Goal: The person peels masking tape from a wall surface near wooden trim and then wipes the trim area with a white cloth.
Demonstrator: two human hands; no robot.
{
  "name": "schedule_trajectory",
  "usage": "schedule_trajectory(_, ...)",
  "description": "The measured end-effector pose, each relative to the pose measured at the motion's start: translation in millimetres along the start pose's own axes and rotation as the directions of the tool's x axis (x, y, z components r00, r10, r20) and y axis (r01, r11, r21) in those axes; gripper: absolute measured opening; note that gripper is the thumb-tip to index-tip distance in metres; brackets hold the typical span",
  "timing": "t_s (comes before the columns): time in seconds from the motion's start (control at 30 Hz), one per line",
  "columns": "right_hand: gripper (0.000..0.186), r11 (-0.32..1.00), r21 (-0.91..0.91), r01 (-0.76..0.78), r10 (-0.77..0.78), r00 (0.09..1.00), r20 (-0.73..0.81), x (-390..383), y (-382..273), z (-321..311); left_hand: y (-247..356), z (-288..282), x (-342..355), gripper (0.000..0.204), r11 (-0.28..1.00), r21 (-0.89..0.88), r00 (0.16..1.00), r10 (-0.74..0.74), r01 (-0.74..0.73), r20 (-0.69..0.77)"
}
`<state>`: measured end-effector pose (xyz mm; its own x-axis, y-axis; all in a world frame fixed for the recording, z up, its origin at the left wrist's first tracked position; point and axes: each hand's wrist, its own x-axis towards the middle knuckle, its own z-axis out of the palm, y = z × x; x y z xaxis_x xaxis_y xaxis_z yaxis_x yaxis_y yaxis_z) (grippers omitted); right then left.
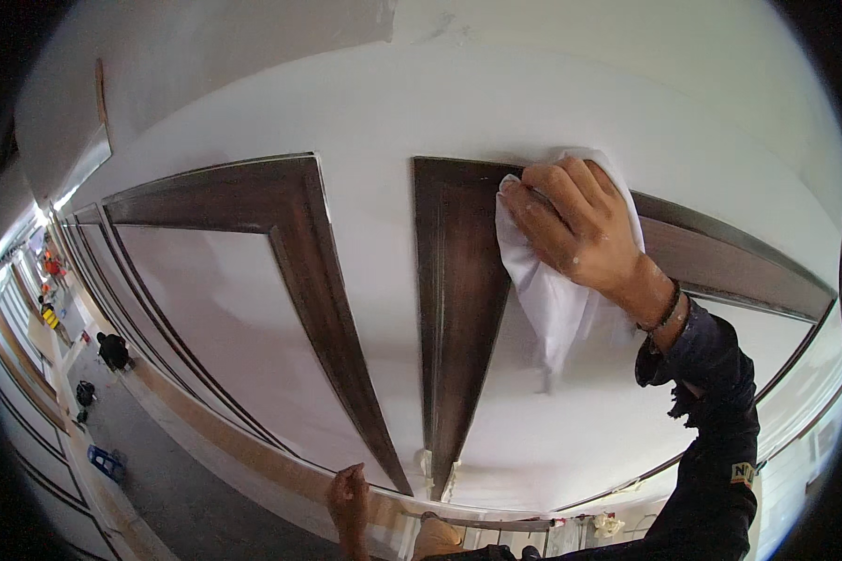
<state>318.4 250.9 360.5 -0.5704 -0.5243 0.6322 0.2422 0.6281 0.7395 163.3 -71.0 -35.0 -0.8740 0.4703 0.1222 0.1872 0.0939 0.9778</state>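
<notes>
1. Head view: the right hand grasps a white cloth, bunched beneath its fingers against dark trim.
2. The left hand, well below and left of the right, has curled fingers; I cannot tell whether it holds anything.
3. The cloth's loose tail hangs below the right hand; a slack grip could drop it, or residue could smear the white panel.

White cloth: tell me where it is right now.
In the head view, the white cloth is right of centre, held in the right hand, overlapping the top bar of the right-hand dark brown frame.
</notes>
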Motion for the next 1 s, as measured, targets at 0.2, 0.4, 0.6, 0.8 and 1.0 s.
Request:
schedule_trajectory(0.2,0.034,1.0,0.017,0.013,-0.014,0.999,0.034,27,-11,6,-7,-2,13,0.029,0.999,0.036,0.999,0.012,-0.013,0.034)
schedule_trajectory(0.4,0.034,0.999,-0.026,0.024,-0.023,1.0,0.019,22,-8,10,1,-28,14,0.029,0.999,0.007,0.994,-0.031,0.032,-0.103)
schedule_trajectory(0.6,0.036,0.999,0.028,0.038,-0.038,0.999,0.015,19,-8,1,-54,-58,10,0.029,0.999,0.034,0.962,0.042,-0.034,-0.27)
schedule_trajectory(0.8,0.033,0.993,0.105,0.055,-0.053,0.998,-0.028,33,-13,15,-26,-49,10,0.032,0.996,0.072,0.954,-0.023,0.047,-0.299)
schedule_trajectory(1.0,0.036,0.984,0.147,-0.1,0.093,0.994,0.055,2,-32,0,-15,-26,7,0.033,0.999,-0.037,0.993,-0.024,0.02,-0.116)
